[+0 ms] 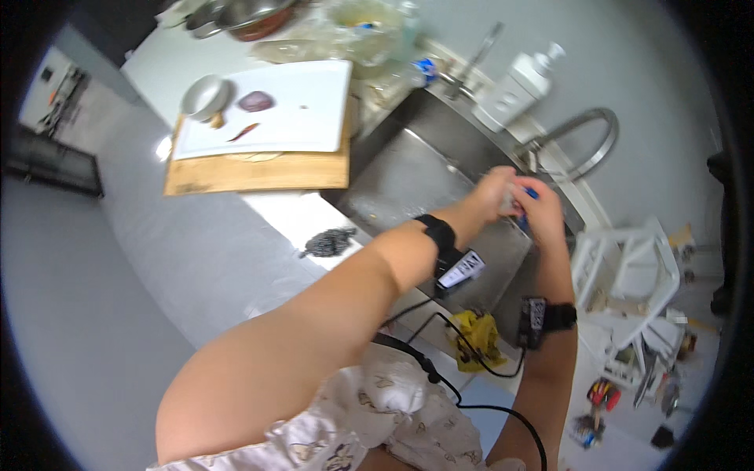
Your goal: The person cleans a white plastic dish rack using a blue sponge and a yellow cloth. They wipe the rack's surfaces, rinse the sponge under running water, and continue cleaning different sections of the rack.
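My left hand (496, 187) and my right hand (545, 211) meet over the far right part of a stainless steel sink (406, 171), close to the curved tap (609, 132). Between them they hold a small blue and whitish object (523, 221). Motion blur and my fingers hide most of it, so its kind is unclear. My right fingers curl over the blue part, while the left ones close on the whitish side. Small bits and wet patches lie on the sink's bottom. Black straps with small cabled devices sit on both forearms.
Left of the sink, a wooden board (259, 175) carries a white tray (306, 132) with a purple onion piece (256, 101), red chili (242, 132) and white bowl (205, 97). A soap dispenser (511, 88), black mesh scrubber (330, 242), yellow bag (478, 341) and white rack (630, 282) surround the sink.
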{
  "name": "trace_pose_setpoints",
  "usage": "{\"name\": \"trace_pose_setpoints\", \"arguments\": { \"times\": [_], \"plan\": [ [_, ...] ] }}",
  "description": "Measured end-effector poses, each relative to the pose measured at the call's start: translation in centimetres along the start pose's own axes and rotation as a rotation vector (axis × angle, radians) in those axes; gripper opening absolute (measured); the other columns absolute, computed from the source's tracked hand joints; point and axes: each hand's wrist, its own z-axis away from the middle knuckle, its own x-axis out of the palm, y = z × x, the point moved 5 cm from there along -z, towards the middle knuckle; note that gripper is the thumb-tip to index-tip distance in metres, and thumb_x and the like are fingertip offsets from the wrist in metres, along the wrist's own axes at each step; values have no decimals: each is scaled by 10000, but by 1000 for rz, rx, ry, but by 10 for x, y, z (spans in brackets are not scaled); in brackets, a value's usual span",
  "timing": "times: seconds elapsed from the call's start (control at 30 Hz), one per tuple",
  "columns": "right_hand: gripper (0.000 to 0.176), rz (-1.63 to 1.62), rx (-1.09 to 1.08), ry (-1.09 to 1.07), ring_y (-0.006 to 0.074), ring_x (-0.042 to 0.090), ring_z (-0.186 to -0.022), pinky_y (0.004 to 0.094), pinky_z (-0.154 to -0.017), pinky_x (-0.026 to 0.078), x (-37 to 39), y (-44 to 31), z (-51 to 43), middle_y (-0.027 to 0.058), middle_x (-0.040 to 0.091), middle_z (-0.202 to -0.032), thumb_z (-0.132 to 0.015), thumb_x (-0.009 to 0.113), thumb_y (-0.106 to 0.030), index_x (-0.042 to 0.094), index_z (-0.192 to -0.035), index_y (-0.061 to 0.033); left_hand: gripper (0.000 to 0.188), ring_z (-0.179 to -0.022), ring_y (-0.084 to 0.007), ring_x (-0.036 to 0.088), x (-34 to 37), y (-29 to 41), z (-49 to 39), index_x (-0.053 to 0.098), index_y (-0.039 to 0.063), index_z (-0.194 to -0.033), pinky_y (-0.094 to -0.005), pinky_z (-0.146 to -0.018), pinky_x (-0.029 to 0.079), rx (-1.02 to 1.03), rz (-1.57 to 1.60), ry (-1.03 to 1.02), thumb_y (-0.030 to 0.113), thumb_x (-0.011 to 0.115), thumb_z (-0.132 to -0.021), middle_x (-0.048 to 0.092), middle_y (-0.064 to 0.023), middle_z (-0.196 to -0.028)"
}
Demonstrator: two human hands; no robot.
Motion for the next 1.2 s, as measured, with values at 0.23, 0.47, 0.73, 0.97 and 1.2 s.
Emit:
{"name": "trace_pose_setpoints", "arguments": {
  "times": [0.23, 0.47, 0.73, 0.97, 1.2],
  "plan": [
    [264, -561, 225, 131, 173, 564, -799, 284, -719, 462, -7, 18, -8, 110, 583, -925, -864, 474, -122, 485, -1091, 11, 458, -837, -189, 534, -2, -12, -2, 543, 165, -976, -445, -746, 458, -196, -36, -145, 570, 420, -802, 562, -22, -899],
    [352, -834, 106, -21, 244, 497, -1032, 338, -861, 430, -3, 5, -3, 186, 465, -1175, -848, 445, -55, 392, -1176, 60, 363, -455, -113, 425, -22, -1, 9, 482, 110, -710, -217, -367, 321, -219, -78, -60, 455, 571, -776, 445, 1, -583],
    [283, -446, 199, 66, 135, 545, -866, 249, -764, 437, -1, 35, -10, 80, 564, -1024, -864, 476, -106, 495, -1120, 13, 269, -473, -80, 389, -21, 22, 19, 489, 112, -739, -185, -374, 254, -81, -201, -98, 336, 635, -767, 439, 12, -608],
    [253, -353, 60, 42, 100, 543, -672, 221, -615, 425, 7, 20, -7, 24, 598, -778, -816, 580, -231, 603, -919, -1, 307, -722, -169, 571, -13, 11, 15, 550, 110, -905, -308, -581, 495, -156, -81, -83, 396, 575, -797, 583, -63, -844],
    [330, -359, 241, 327, 135, 509, -921, 270, -761, 379, -34, 50, -23, 27, 590, -964, -824, 523, -252, 542, -1067, -30, 165, -730, -185, 582, 3, -7, 2, 500, 93, -937, -342, -608, 519, -177, -148, -59, 160, 568, -802, 574, -67, -833]
  ]
}}
